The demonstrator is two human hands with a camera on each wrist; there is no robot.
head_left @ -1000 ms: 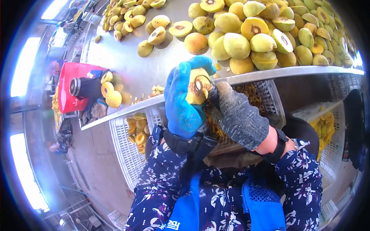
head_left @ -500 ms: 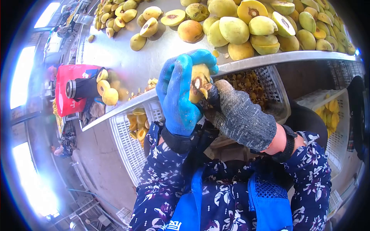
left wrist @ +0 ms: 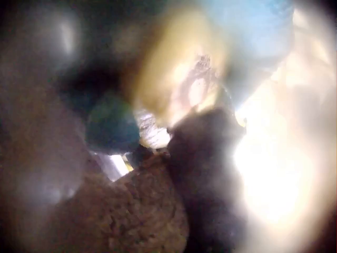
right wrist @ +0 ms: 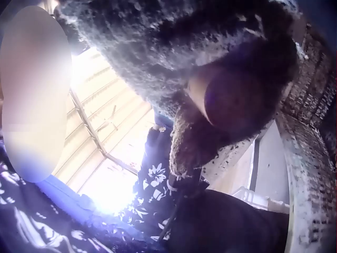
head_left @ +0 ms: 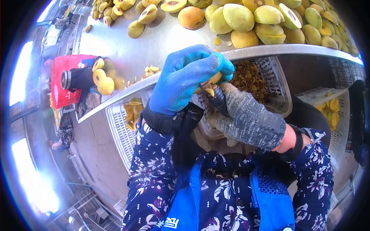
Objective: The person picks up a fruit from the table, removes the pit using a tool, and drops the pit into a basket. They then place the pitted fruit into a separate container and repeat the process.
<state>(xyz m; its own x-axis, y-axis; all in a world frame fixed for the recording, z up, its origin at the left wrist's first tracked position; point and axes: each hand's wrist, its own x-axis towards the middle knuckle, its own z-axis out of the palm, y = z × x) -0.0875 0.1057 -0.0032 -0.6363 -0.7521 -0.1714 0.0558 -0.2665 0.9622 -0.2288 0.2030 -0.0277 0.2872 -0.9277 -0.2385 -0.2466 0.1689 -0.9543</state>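
The left hand, in a blue glove, curls round a yellow fruit over the table's front edge. In the left wrist view the fruit shows blurred, with a brown and white core. The right hand, in a grey knit glove, is against the fruit's lower right side. A dark piece lies at its fingertips, beside a small yellow bit. In the right wrist view the grey-gloved hand grips a tool by its round-ended handle; the tool's tip is hard to make out.
Many fruits are heaped on the metal table. Below its edge are a white crate of brown and yellow scraps, and crates of yellow pieces at left and right. A red bag is on the left.
The left hand has turned over the fruit, so its cut face is mostly hidden in the head view. The right hand has shifted slightly right and down, still gripping the tool.
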